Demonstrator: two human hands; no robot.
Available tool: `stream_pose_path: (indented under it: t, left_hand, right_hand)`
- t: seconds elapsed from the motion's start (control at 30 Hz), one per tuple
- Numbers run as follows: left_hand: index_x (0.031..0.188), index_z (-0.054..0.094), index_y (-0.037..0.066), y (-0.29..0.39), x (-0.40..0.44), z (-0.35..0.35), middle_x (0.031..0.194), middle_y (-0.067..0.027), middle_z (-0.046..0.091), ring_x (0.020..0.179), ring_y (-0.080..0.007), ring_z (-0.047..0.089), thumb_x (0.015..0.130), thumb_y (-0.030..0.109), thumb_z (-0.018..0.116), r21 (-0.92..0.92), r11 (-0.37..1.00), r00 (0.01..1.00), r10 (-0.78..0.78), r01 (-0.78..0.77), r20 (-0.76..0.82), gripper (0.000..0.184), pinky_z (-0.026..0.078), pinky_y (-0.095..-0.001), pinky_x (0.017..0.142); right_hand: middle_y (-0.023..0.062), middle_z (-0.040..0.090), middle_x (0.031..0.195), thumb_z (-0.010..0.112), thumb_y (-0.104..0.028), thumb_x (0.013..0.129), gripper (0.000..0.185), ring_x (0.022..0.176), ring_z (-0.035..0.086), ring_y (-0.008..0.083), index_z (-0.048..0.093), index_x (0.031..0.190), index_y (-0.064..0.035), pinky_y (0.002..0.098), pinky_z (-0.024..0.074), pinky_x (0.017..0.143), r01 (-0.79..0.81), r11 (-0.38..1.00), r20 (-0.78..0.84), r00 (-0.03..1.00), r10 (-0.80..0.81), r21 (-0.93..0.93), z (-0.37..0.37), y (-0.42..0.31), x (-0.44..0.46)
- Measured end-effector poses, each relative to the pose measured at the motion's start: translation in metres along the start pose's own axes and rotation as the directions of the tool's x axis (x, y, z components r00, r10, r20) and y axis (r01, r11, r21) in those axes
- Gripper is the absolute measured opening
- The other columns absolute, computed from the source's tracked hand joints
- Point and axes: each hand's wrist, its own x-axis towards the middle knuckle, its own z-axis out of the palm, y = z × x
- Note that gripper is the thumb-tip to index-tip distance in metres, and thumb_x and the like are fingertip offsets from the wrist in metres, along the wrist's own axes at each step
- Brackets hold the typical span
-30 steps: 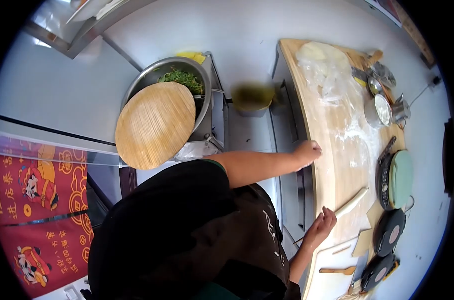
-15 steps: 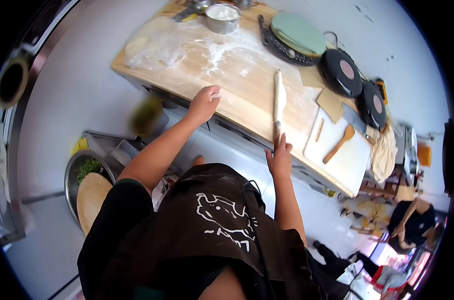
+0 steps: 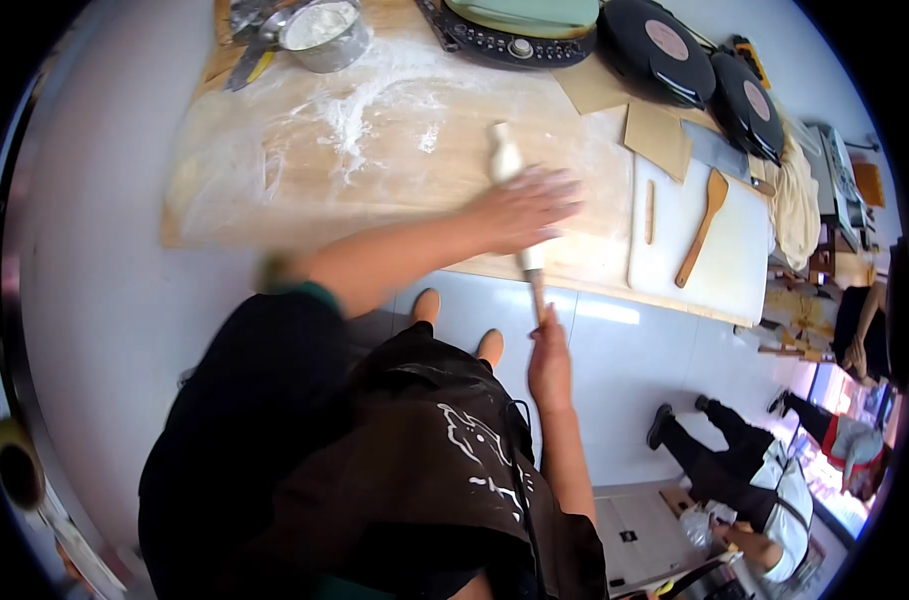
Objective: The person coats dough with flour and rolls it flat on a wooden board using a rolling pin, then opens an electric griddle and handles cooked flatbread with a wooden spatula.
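Observation:
My right hand [image 3: 550, 350] is closed around the wooden handle of a long tool [image 3: 537, 285] at the near edge of the floured wooden worktop [image 3: 574, 255]. A white, dough-like length [image 3: 505, 156] runs along the tool, with a bulging far end; the tool's exact kind is unclear. Blurred by motion, my left hand [image 3: 534, 205] is stretched flat across the middle of this white length, fingers spread. It hides that middle part, and whether it touches or hovers over it I cannot tell.
A metal pot of flour [image 3: 324, 40] stands at the back left. Behind are a green-lidded griddle [image 3: 519, 30] and black round appliances [image 3: 659, 45]. A white cutting board [image 3: 729, 245] with a wooden spatula [image 3: 704, 225] lies right, near a knife [image 3: 714, 150]. People are at the lower right.
My left hand has swung right from the worktop's near edge to over the white length. My right hand has closed around the handle. The camera view has shifted.

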Motion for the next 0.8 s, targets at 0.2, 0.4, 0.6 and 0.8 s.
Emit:
stream_pose_path:
  t: [0.2, 0.4, 0.6, 0.8]
  left_hand:
    - [0.153, 0.045, 0.020, 0.038, 0.114, 0.024, 0.166, -0.0052, 0.032, 0.156, -0.0226, 0.021, 0.105, 0.050, 0.042, -0.079, 0.990, 0.993, 0.115, -0.117, -0.021, 0.057, 0.006, -0.0575, 0.126]
    - [0.140, 0.057, 0.012, -0.043, -0.026, -0.033, 0.148, -0.0097, 0.054, 0.132, -0.0312, 0.051, 0.102, 0.034, 0.049, -0.101, 0.934, 0.939, -0.340, 0.343, 0.049, 0.044, 0.039, -0.0547, 0.112]
    - [0.119, 0.059, -0.005, -0.094, -0.092, -0.019, 0.108, -0.0185, 0.067, 0.094, -0.0291, 0.069, 0.106, 0.053, 0.042, -0.731, -0.619, 0.318, -0.659, 0.287, 0.682, 0.061, 0.060, -0.0414, 0.087]
    - [0.110, 0.062, -0.007, -0.122, -0.084, -0.003, 0.097, -0.0177, 0.070, 0.085, -0.0272, 0.072, 0.095, 0.032, 0.071, -0.720, 0.044, 0.569, -0.647, 0.693, 0.508, 0.042, 0.063, -0.0376, 0.079]
  right_hand:
    - [0.0204, 0.057, 0.112, 0.048, 0.005, 0.098, 0.066, 0.097, 0.062, 0.0354, 0.025, 0.159, -0.0052, 0.0428, 0.0529, 0.086, -0.204, 0.965, -0.191, 0.966, 0.172, -0.165, -0.015, -0.006, 0.008]
    - [0.0160, 0.059, 0.110, 0.051, 0.001, 0.100, 0.068, 0.092, 0.061, 0.0282, 0.022, 0.161, -0.0064, 0.0401, 0.0529, 0.086, -0.047, 0.967, 0.021, 0.999, 0.043, 0.252, 0.057, -0.037, 0.016]
    - [0.0196, 0.057, 0.113, 0.051, 0.002, 0.099, 0.066, 0.099, 0.060, 0.0333, 0.026, 0.159, -0.0070, 0.0416, 0.0519, 0.090, 0.193, 0.943, 0.005, 0.979, -0.202, 0.271, 0.078, -0.047, 0.036]
    - [0.0163, 0.058, 0.117, 0.053, -0.001, 0.096, 0.049, 0.094, 0.063, 0.0423, 0.049, 0.144, -0.0076, 0.0506, 0.0548, 0.075, 0.076, 0.940, -0.092, 0.989, -0.112, -0.333, -0.023, -0.033, 0.065]
